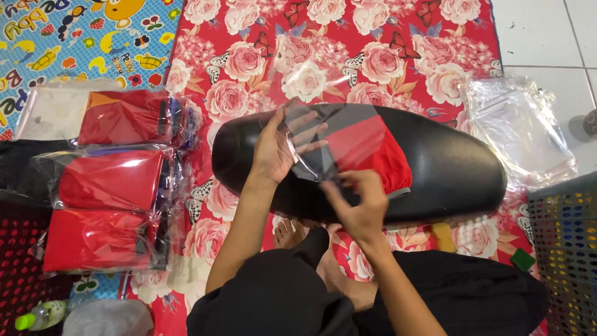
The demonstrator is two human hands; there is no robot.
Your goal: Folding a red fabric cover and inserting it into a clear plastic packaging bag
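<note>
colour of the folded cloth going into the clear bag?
Red cloth with a grey edge, seen through the clear bag; head view.

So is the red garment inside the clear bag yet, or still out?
Partly in: the clear plastic bag covers the folded red garment at its left end only; its right end lies bare on the black seat.

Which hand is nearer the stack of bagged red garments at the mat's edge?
Left. The left hand holds the clear bag open, on the side toward the stack; the right hand sits farther away, by the red garment.
</note>
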